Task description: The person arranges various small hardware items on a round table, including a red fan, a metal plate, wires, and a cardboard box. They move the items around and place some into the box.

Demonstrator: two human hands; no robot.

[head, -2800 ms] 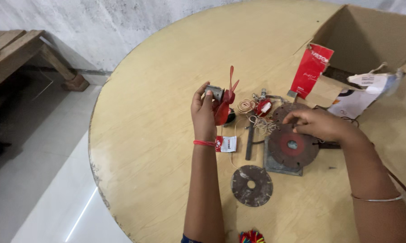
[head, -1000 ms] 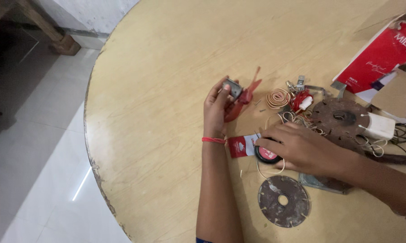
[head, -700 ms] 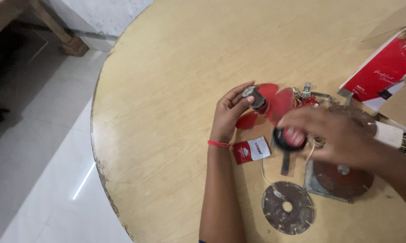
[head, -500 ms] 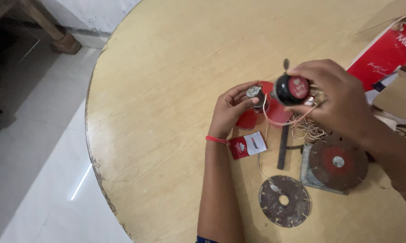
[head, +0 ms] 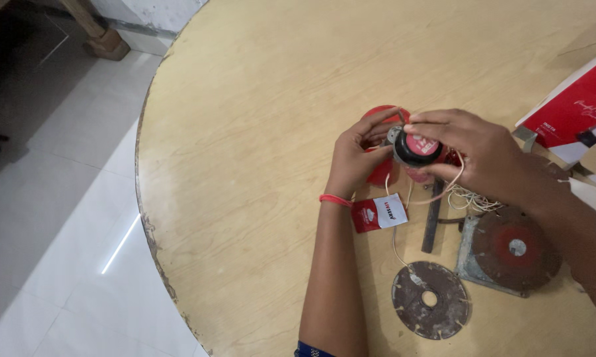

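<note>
Left hand [head: 353, 158], wrist up from the table [head: 245, 132], pinches the small motor with red fan blades [head: 384, 142] in its fingertips, while the right hand [head: 473, 155] reaches across, gripping a black-and-red tape roll [head: 418, 148] pressed just beside that motor, cutting disc [head: 432, 299] lying nearer.

Smooth wooden table [head: 258, 119], rusty rough metal disc [head: 431, 299].
</note>
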